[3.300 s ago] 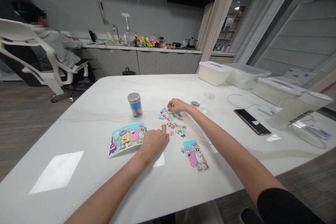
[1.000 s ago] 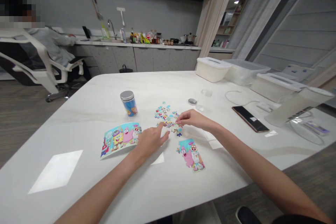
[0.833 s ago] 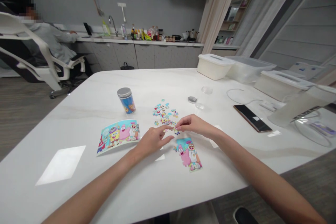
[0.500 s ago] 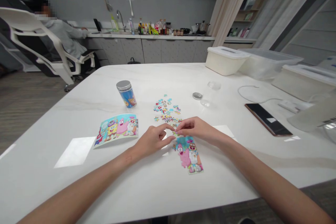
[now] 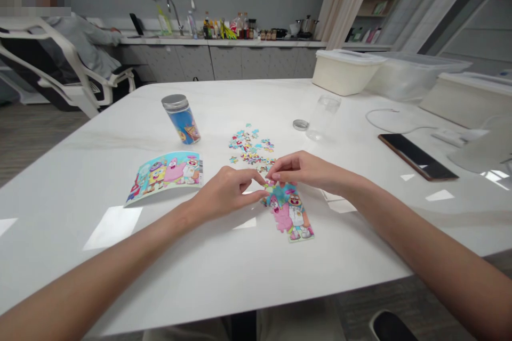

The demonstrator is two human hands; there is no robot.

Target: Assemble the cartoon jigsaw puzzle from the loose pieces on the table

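Observation:
My left hand curves its index finger and thumb round the edge of a small puzzle piece. My right hand pinches at the same spot from the other side, and its fingertips partly cover the piece. Just below lies a partly joined jigsaw puzzle with a pink starfish and a figure in white. Beyond my fingers, loose puzzle pieces are heaped on the table. A curled picture sheet with the same cartoon characters rests left of my left hand.
A blue printed jar with a metal lid stands behind the sheet. To the right are a clear jar, a loose lid, a phone, a cable and storage boxes. A person sits at the far left counter.
My view has tilted down slightly, so the table things appear higher. My hands remain together at the puzzle's top edge, the right fingers shifted slightly over it.

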